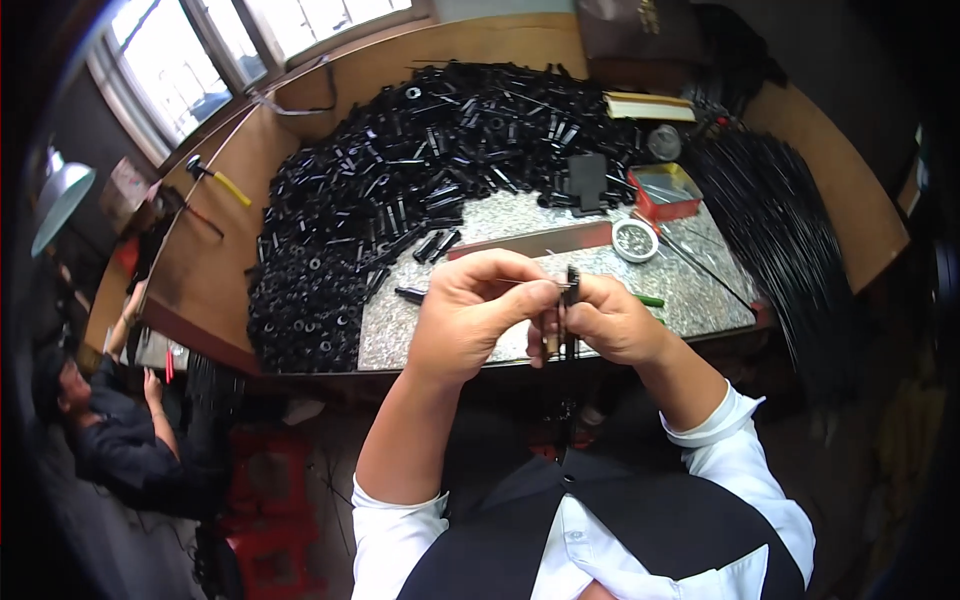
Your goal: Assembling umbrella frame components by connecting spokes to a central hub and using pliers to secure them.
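Observation:
My two hands meet above the near edge of the bench. In my right hand (618, 318) I grip a slim black part (572, 284), held upright, with a longer black piece running down below the fingers. The fingers of my left hand (478, 312) are pinched together against its upper end. A thin, light, wire-like line shows at those fingertips, too fine to name. A green-handled tool (650, 300) lies just beyond my right hand. Some dark piece (410, 295) rests beside my left hand. The fingers hide much of where the parts meet.
A large heap of black tubular parts (400, 160) fills the bench's back and left. Long black rods (775, 220) lie at right. Nearby are a round white dish (635, 241) of small metal pieces, a red box (665, 192) and a metal bar (540, 242). A co-worker (120, 430) sits left.

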`<state>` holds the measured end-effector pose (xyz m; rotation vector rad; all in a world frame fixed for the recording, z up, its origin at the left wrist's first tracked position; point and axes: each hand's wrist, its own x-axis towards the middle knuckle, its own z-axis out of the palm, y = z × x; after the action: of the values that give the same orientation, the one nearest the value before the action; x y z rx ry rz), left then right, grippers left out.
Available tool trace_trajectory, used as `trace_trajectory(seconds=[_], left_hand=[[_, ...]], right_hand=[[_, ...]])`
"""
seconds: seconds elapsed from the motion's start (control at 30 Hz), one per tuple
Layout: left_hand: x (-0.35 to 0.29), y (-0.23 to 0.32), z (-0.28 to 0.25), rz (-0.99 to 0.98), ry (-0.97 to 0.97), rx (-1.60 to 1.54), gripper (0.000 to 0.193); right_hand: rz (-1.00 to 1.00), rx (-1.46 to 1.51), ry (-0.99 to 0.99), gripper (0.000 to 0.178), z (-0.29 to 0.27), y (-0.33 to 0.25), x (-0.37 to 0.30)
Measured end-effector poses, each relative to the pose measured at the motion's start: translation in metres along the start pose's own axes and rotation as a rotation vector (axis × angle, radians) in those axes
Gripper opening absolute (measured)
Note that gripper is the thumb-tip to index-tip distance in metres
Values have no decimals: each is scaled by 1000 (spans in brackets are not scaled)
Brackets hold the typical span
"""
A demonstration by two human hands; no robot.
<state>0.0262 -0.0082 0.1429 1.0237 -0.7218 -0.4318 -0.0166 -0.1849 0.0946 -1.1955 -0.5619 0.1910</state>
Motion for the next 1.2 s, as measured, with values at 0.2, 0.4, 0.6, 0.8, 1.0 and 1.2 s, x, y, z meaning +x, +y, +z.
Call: trace_trajectory(seconds=[0.2, 0.4, 0.6, 0.8, 1.0, 1.2], left_hand=[[0, 7, -2, -67, 20, 84, 9], [2, 3, 0, -20, 74, 207, 8], [2, -1, -9, 41, 97, 244, 8], [8, -4, -28, 90, 166, 242, 14], [10, -37, -221, 126, 809, 1270, 18], [8, -47, -268, -234, 708, 1804, 17]], right_hand=[[-9, -83, 67, 40, 2, -1, 2], [-6, -146, 125, 38, 7, -4, 4], [0, -124, 137, 35, 7, -1, 9], [27, -106, 243, 30, 2, 3, 10], [52, -23, 290, 12, 6, -2, 11], [70, -47, 288, 11, 1, -1, 10]])
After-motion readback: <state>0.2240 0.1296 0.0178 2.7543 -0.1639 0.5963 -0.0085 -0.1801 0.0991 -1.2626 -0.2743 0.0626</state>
